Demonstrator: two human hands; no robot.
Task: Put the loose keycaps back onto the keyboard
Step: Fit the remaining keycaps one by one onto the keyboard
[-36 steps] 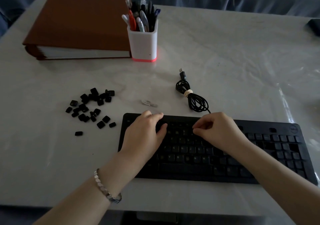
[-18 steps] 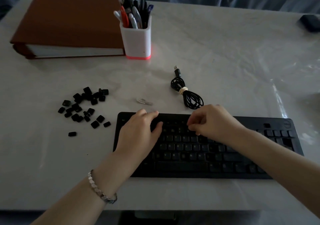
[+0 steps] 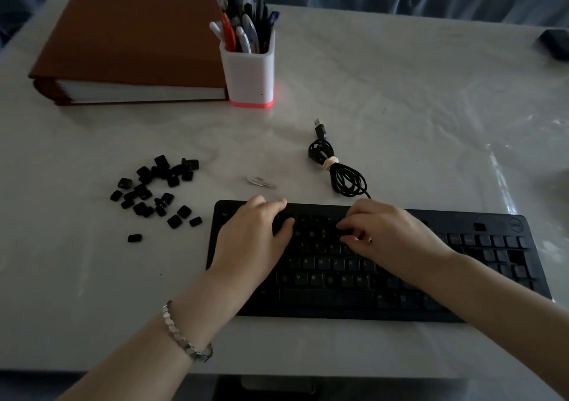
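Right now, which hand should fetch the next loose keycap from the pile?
Left, probably. The left hand rests on the left end of the black keyboard, nearest the pile of loose black keycaps; the right hand is curled over the middle keys, farther away.

Two bare forearms, no sleeves, silver segmented bracelet (image 3: 184,336) on the left wrist, right wrist unadorned
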